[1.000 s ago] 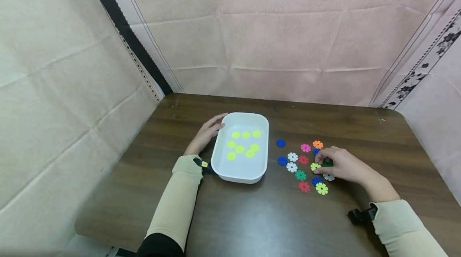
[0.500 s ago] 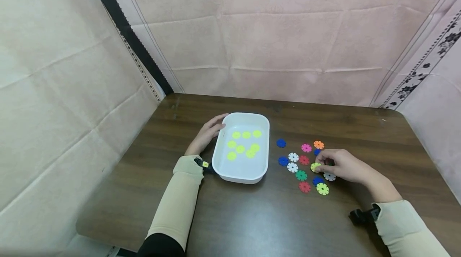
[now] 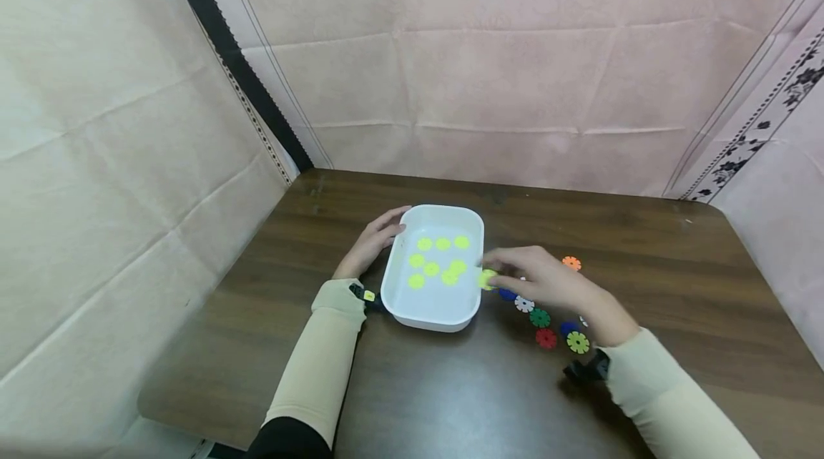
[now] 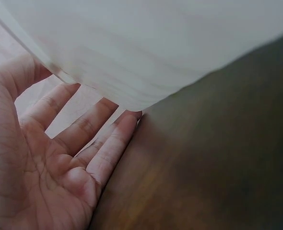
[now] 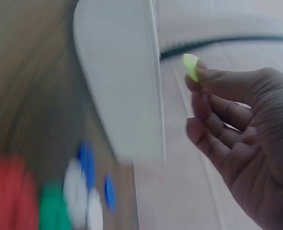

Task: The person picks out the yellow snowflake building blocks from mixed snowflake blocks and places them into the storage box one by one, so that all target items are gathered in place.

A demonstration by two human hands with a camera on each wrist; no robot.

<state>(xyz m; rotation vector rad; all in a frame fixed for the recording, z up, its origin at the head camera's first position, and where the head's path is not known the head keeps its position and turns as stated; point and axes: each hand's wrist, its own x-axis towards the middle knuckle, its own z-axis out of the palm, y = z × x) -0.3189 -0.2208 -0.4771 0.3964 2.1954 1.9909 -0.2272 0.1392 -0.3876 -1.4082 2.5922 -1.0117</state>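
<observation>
My right hand (image 3: 543,277) pinches a yellow-green notched plastic disc (image 3: 487,279) between thumb and index finger, at the right rim of a white plastic tub (image 3: 431,323). In the right wrist view the pinched disc (image 5: 191,67) shows edge-on above the tub's rim. Several yellow-green discs lie flat on the tub's floor. My left hand (image 3: 373,241) touches the tub's far left side, with the thumb near the rim. Its fingers (image 4: 86,127) extend fairly straight against the outer wall in the left wrist view. The tub hides those fingertips.
Right of the tub, loose discs lie on the brown table (image 3: 425,387): orange (image 3: 571,263), white (image 3: 524,304), green (image 3: 539,317), red (image 3: 546,338), blue (image 3: 569,327) and yellow-green (image 3: 577,342). My right hand covers others. Pale cloth (image 3: 502,87) hangs behind the table.
My right hand has picked up a yellow-green disc from among the loose ones and carried it left to the tub's rim. The left hand keeps its place at the tub.
</observation>
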